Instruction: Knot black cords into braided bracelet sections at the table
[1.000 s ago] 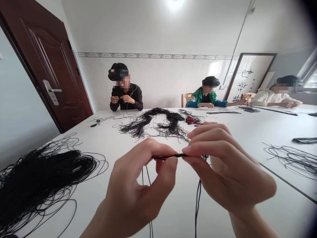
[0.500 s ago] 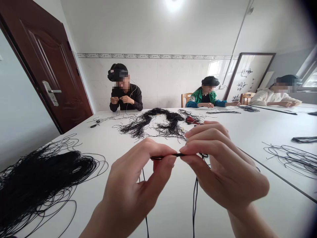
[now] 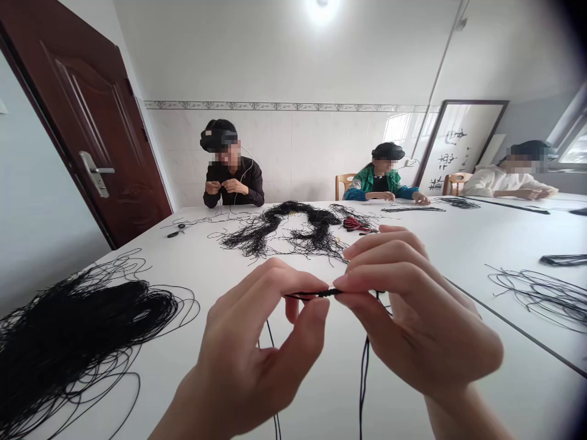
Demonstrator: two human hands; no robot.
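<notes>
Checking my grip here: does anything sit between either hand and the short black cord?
Nothing visible does: the left hand and the right hand pinch the short black cord directly, with loose black strands hanging below it.

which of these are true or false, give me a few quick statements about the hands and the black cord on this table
The left hand and right hand both pinch a short black cord between fingers and thumbs. True.
The big heap of loose black cord lies to the right of the hands. False: it lies to their left.
Red-handled scissors lie on the table beyond the right hand. True.
The person at the far side has both hands flat on the table. False: they are held up in front of the chest.
</notes>
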